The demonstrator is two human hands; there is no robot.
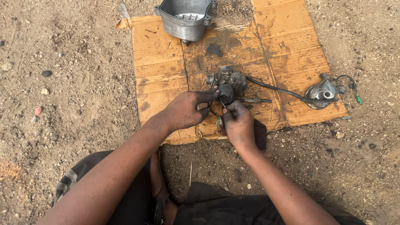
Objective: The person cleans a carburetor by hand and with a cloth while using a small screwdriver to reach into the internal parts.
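Head view, looking down on a stained, creased sheet of brown cardboard (166, 62) spread over gravelly dirt.

Near the middle of it, a small grimy grey metal carburettor body (230, 82) with a round dark bore facing the viewer. Just beyond the fingertips of both hands, so straight ahead and a little to the right of the left hand (186, 109), and directly ahead of the right hand (238, 123). Both about equally near; left fingertips touching or all but touching the bore's left edge.

Long axis of the assembly running left to right: from the carburettor a black rubber hose (275, 88) leading off rightward to a dull silver cast metal housing (321, 92) with thin wires and a green connector at the cardboard's right edge, well apart from the hands.

Left hand: fingers stretched out nearly flat, not closed around anything, tips pressed toward the carburettor. Right hand: fingers curled in, thumb and forefinger pinched on a thin dark wire-like piece (222, 104) pointing up toward the bore; exactly what that piece is, too small to tell.

At the far edge of the cardboard, an open grey metal tub-shaped casing (185, 18), well apart from everything else. Between it and the carburettor, a small dark flat scrap (215, 50).
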